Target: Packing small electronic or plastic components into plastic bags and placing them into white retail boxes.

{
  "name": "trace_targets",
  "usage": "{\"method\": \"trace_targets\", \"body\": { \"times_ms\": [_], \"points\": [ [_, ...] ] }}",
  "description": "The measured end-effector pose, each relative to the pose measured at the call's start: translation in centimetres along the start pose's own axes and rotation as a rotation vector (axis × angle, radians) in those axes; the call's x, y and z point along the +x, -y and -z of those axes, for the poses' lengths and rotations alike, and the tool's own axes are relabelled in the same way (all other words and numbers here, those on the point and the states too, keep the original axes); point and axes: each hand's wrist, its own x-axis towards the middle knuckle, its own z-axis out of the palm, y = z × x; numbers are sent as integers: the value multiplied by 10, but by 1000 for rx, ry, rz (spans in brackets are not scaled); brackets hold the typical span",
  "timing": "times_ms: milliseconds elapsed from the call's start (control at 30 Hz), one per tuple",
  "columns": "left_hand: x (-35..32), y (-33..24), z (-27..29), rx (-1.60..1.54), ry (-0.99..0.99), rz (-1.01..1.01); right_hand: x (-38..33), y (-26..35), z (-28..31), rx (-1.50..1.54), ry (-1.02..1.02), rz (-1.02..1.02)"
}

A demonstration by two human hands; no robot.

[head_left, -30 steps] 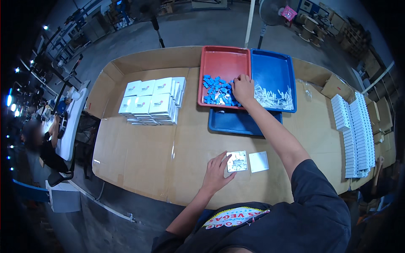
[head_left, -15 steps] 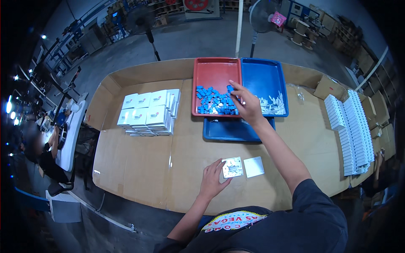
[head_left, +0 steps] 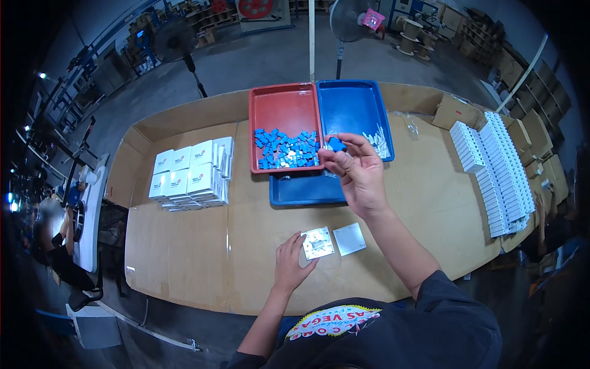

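Between the thumb and fingertips of my right hand (head_left: 364, 178) is a small blue plastic piece (head_left: 336, 144), held up over the near edge of the trays. My left hand (head_left: 289, 264) rests on the cardboard surface, its thumb and fingers closed around the left corner of a white square faceplate housing (head_left: 318, 243) with its inner side up. Just right of that housing lies a flat white square cover (head_left: 350, 238). A red tray (head_left: 284, 104) holds many loose blue pieces (head_left: 286, 149). The blue tray (head_left: 350, 101) beside it holds thin white strips (head_left: 379, 141), partly hidden by my right hand.
A lower blue tray (head_left: 301, 192) sits under the front of both trays. White square boxes (head_left: 184, 175) are stacked at left; rows of white housings (head_left: 501, 178) stand at right. A cardboard wall (head_left: 190, 114) borders the table. Another person (head_left: 58, 246) sits far left.
My right hand has drawn back from the red tray toward me, with the blue piece now plainly showing in its fingers. My left hand stays on the housing; the whole view has shifted.
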Motion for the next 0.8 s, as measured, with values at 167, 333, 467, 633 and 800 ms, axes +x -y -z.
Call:
{"method": "trace_targets", "body": {
  "times_ms": [167, 333, 467, 633, 800],
  "points": [
    [2, 0, -1, -21, -1, 15, -19, 10, 10, 619, 62, -301],
    [-2, 8, -8, 46, 26, 65, -31, -10, 22, 455, 52, -344],
    [-3, 11, -7, 21, 56, 95, -69, -98, 68, -492, 33, -280],
    [1, 13, -9, -42, 38, 107, -143, -136, 84, -703, 105, -322],
    [0, 15, -8, -48, 19, 102, -156, -135, 63, -958, 333, -193]
  ]
}}
